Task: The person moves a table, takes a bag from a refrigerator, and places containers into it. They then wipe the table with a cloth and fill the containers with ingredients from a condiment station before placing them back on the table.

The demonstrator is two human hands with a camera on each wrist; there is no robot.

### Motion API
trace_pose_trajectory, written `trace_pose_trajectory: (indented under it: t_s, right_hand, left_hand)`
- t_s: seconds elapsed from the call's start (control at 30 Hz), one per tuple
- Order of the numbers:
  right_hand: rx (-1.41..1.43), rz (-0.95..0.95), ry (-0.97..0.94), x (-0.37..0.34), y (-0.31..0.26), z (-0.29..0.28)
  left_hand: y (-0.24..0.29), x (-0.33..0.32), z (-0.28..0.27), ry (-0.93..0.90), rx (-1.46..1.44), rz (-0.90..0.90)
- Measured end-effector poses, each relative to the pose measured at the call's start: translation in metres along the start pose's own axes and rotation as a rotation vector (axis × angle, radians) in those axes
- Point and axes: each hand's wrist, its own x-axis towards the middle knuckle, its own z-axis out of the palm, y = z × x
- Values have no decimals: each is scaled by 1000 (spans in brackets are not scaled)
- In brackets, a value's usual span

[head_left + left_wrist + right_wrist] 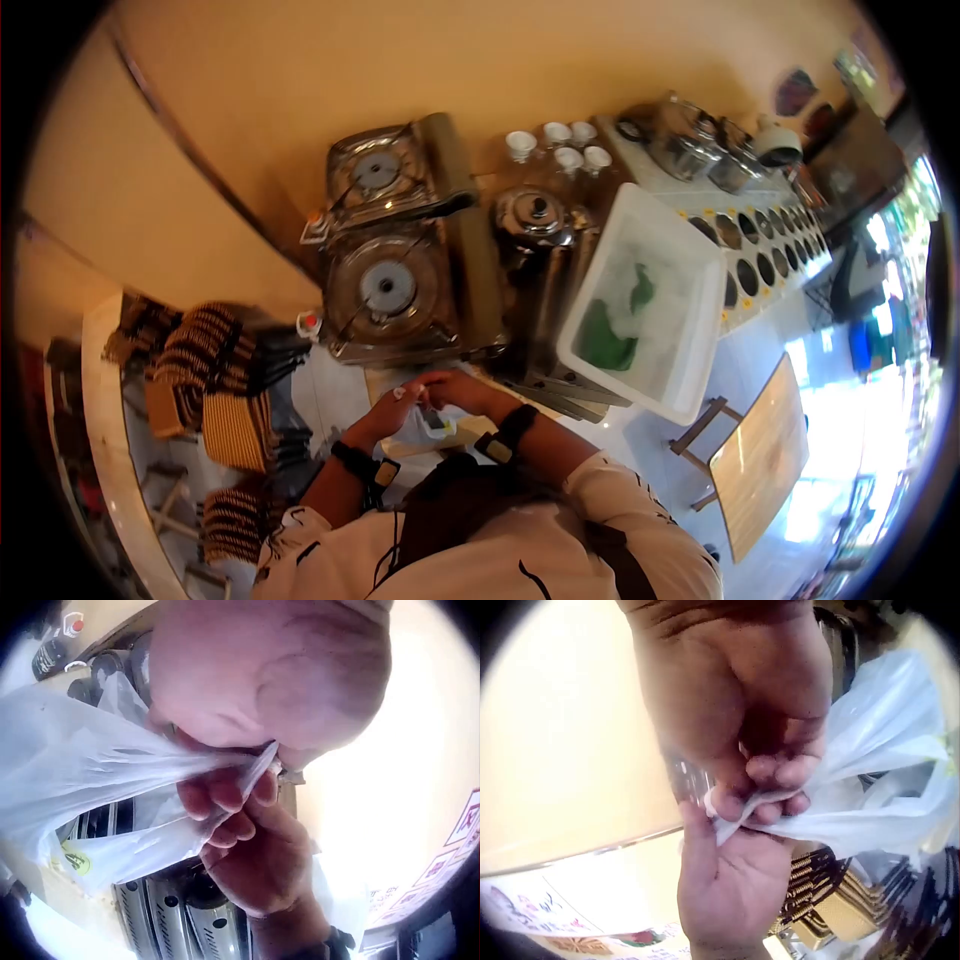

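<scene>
"What are the hands on?"
"The left hand (pixel 270 675) and the right hand (pixel 735 697) are both clamped, fingers curled, on the gathered edge of a thin, translucent white plastic bag (pixel 82 765). It spreads out from their fingertips; I can't tell what's inside."
"And just past them?"
"Two squarish metal gas stoves (pixel 388 288), one beyond the other, then a round, shiny, lidded metal pot (pixel 535 220) to their right."
"Other containers?"
"Clear, white-topped containers (pixel 568 165) behind the pot. Further right, a white rectangular plastic tub (pixel 700 290) holds something green and something cloudy white."
</scene>
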Motion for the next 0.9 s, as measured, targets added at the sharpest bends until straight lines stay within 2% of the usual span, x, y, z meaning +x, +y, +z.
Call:
trace_pose_trajectory:
  t_s: [0.03, 0.17, 0.23, 0.3, 0.4, 0.43, 0.5, 0.57, 0.63, 0.67, 0.7, 0.77, 0.83, 0.9]
  right_hand:
    - [44, 21, -48, 0, 1, -1]
    - [-23, 83, -147, 13, 11, -8]
    - [-249, 161, -173, 23, 14, -14]
    - [-199, 213, -193, 29, 22, -17]
    - [-17, 249, 13, 32, 31, -11]
    - [-25, 266, -9, 33, 35, -10]
    - [27, 181, 22, 35, 45, -13]
    - [27, 172, 51, 36, 58, -19]
    - [55, 48, 109, 31, 52, -16]
    - [-83, -43, 119, 29, 50, -13]
    - [-87, -31, 105, 29, 45, -10]
    - [-832, -577, 230, 25, 32, 1]
    - [-923, -592, 258, 21, 29, 11]
    - [-784, -578, 225, 27, 30, 7]
  left_hand:
    - [3, -3, 2, -79, 65, 29]
    - [-29, 2, 1, 10, 33, -80]
    - [-37, 7, -1, -85, 79, 52]
    - [-37, 9, 3, -85, 5, 84]
    - [-34, 12, 8, -37, 1, 73]
    - [-32, 12, 8, -12, -14, 69]
    - [-25, 12, 5, 145, 165, -112]
    - [-28, 12, -4, 207, 49, -86]
    - [-43, 16, -16, 71, -72, -15]
    - [-51, 16, -17, 94, -179, 10]
    - [-52, 15, -17, 108, -191, 8]
    - [-51, 9, -16, 188, -325, -32]
    - [-42, 3, -16, 206, -398, -25]
    - [-50, 6, -16, 296, -90, 59]
